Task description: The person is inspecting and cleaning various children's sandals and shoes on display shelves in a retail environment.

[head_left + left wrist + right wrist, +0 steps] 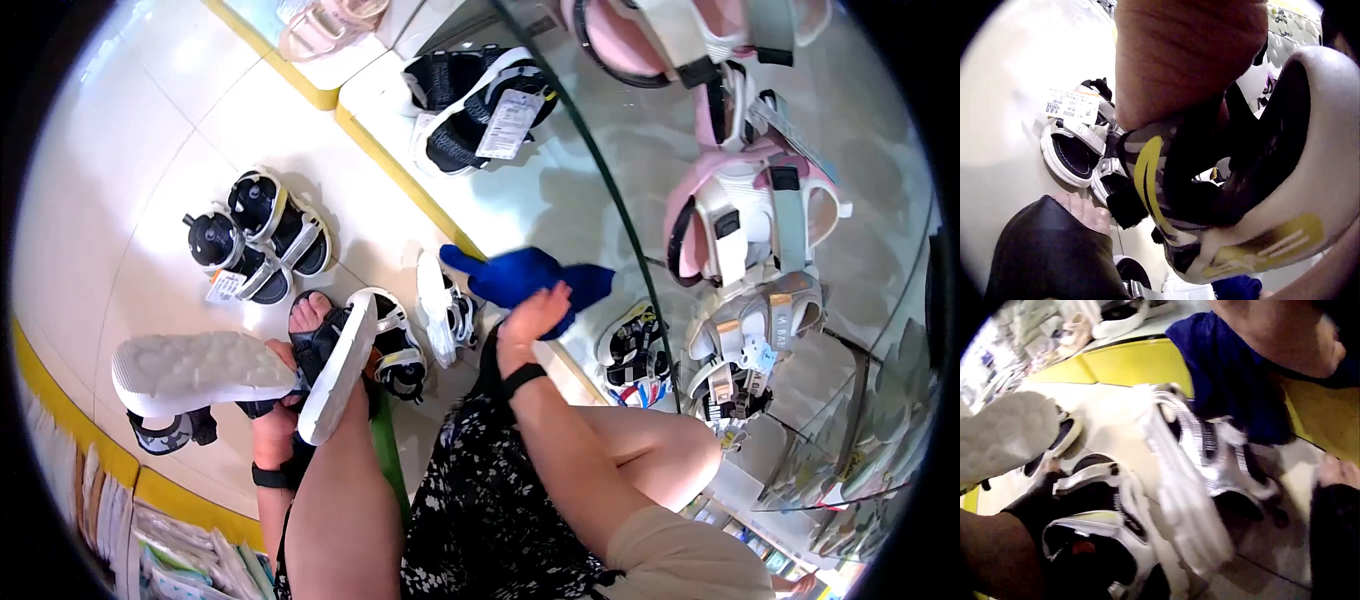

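Right fingers [550,298] curl round a blue cloth [515,272], soft and light, bunched over the shelf [560,200] edge. Left hand [1191,62] grips a sandal [1313,181] by its straps, above the floor. It looks light and stiff-soled, so the straps suit best.

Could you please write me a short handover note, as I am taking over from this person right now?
Left hand: grips a sandal, grey sole turned up, above the floor.
Right hand: grips a blue cloth next to a white sandal lying on its side by the yellow-edged shelf.
A black-and-white pair stands further out on the floor.
Done: one sandal lifted, cloth in hand.
Left: I cannot tell whether any sandal has been wiped; the ones on the floor probably await handling.
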`<control>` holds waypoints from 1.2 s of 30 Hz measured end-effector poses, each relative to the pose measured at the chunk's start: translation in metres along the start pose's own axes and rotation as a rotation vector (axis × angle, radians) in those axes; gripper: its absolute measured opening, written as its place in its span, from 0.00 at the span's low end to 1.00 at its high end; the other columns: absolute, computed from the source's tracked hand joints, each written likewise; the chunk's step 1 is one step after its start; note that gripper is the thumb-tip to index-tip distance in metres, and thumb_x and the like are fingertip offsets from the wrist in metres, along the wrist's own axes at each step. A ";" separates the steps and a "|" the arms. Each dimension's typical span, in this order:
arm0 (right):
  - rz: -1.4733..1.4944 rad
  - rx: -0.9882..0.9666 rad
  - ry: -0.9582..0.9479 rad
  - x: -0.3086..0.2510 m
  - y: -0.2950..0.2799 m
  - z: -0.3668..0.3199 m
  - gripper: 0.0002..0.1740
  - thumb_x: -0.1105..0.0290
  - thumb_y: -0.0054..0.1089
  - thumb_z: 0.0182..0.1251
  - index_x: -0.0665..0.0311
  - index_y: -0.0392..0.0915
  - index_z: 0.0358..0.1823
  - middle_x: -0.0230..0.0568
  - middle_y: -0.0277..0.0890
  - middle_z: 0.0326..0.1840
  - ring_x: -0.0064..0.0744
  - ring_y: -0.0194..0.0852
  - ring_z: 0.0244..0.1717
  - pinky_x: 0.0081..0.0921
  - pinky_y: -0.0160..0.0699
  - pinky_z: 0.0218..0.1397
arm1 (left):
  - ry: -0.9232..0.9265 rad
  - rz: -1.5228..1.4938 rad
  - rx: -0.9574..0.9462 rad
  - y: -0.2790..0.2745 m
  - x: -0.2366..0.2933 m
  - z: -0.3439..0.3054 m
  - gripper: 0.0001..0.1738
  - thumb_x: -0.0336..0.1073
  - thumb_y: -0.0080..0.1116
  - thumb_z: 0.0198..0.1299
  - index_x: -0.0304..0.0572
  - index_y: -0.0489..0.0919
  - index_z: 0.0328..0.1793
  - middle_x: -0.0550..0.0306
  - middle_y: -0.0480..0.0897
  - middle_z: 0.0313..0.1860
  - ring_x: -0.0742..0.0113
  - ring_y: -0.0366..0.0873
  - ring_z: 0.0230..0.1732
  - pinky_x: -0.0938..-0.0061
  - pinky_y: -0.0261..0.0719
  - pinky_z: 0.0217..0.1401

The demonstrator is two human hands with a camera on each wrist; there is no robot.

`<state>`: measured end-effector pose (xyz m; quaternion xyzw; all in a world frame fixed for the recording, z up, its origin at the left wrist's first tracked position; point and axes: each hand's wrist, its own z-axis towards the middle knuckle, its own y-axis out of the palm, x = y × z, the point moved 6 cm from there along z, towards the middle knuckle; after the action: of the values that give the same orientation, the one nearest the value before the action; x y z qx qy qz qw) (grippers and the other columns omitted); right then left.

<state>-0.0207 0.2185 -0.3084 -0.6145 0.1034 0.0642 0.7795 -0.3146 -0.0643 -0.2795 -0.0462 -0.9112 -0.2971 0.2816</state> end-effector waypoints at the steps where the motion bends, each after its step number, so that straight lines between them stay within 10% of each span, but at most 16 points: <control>1: -0.039 0.109 -0.175 -0.009 0.022 -0.009 0.24 0.64 0.39 0.73 0.75 0.66 0.61 0.62 0.60 0.67 0.58 0.53 0.69 0.47 0.45 0.74 | -0.011 0.014 -0.016 -0.002 -0.003 0.002 0.12 0.42 0.46 0.65 0.45 0.69 0.32 0.71 0.61 0.22 0.85 0.50 0.16 0.87 0.46 0.16; 8: 0.207 -0.384 -0.551 -0.194 0.019 -0.007 0.35 0.61 0.55 0.62 0.67 0.57 0.69 0.49 0.49 0.75 0.54 0.39 0.76 0.47 0.37 0.76 | -0.039 0.046 -0.031 -0.001 0.001 0.006 0.12 0.42 0.46 0.65 0.44 0.69 0.32 0.71 0.61 0.21 0.85 0.50 0.15 0.87 0.46 0.15; 14: 0.211 -0.499 -0.902 -0.114 -0.001 0.018 0.23 0.73 0.43 0.67 0.65 0.66 0.64 0.51 0.63 0.68 0.52 0.55 0.70 0.41 0.50 0.74 | 0.009 0.072 -0.052 0.000 0.013 0.008 0.14 0.44 0.53 0.61 0.42 0.70 0.31 0.70 0.62 0.21 0.84 0.51 0.15 0.87 0.46 0.15; 18: 0.131 -0.192 -0.550 0.053 0.016 0.078 0.21 0.70 0.34 0.72 0.67 0.68 0.62 0.52 0.67 0.64 0.48 0.61 0.66 0.36 0.52 0.72 | 0.121 0.168 0.013 0.001 0.019 0.005 0.14 0.44 0.56 0.58 0.42 0.71 0.30 0.70 0.63 0.22 0.84 0.51 0.16 0.87 0.46 0.16; 20: 0.482 -0.340 0.297 0.131 0.031 0.125 0.20 0.65 0.41 0.73 0.66 0.70 0.61 0.48 0.67 0.65 0.43 0.63 0.63 0.30 0.55 0.69 | 0.128 0.151 0.012 -0.003 0.016 0.007 0.13 0.44 0.55 0.57 0.42 0.71 0.31 0.70 0.63 0.23 0.84 0.52 0.17 0.87 0.46 0.18; 23: -0.610 -0.346 -0.331 0.120 0.052 0.164 0.20 0.61 0.44 0.70 0.64 0.77 0.53 0.52 0.71 0.59 0.47 0.64 0.63 0.33 0.45 0.73 | 0.102 0.096 0.112 -0.008 0.015 0.003 0.14 0.45 0.52 0.59 0.43 0.71 0.29 0.70 0.63 0.23 0.84 0.52 0.18 0.88 0.46 0.18; 28: 0.070 -0.108 -0.396 -0.053 0.063 0.158 0.21 0.64 0.44 0.69 0.73 0.72 0.55 0.64 0.67 0.60 0.58 0.61 0.63 0.45 0.54 0.68 | 0.034 -0.040 0.218 -0.016 0.011 0.003 0.15 0.46 0.48 0.60 0.44 0.70 0.27 0.70 0.62 0.22 0.84 0.50 0.16 0.87 0.44 0.16; 30: -0.051 -0.039 -0.992 -0.087 0.102 0.153 0.23 0.65 0.44 0.70 0.74 0.68 0.60 0.63 0.63 0.64 0.57 0.55 0.68 0.43 0.49 0.72 | -0.002 -0.107 0.080 -0.013 0.014 0.006 0.13 0.44 0.48 0.61 0.46 0.70 0.29 0.71 0.63 0.23 0.85 0.49 0.15 0.88 0.44 0.15; 36: 0.333 -0.212 -0.847 -0.126 0.062 0.103 0.22 0.70 0.43 0.68 0.70 0.67 0.61 0.54 0.63 0.67 0.55 0.54 0.69 0.43 0.47 0.73 | 0.085 -0.075 0.121 -0.007 0.029 0.008 0.12 0.44 0.46 0.63 0.47 0.70 0.30 0.71 0.65 0.25 0.85 0.50 0.17 0.90 0.46 0.15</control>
<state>-0.1487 0.3366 -0.3137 -0.5854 -0.1340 0.4437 0.6652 -0.3445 -0.0684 -0.2729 0.0178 -0.9157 -0.2537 0.3111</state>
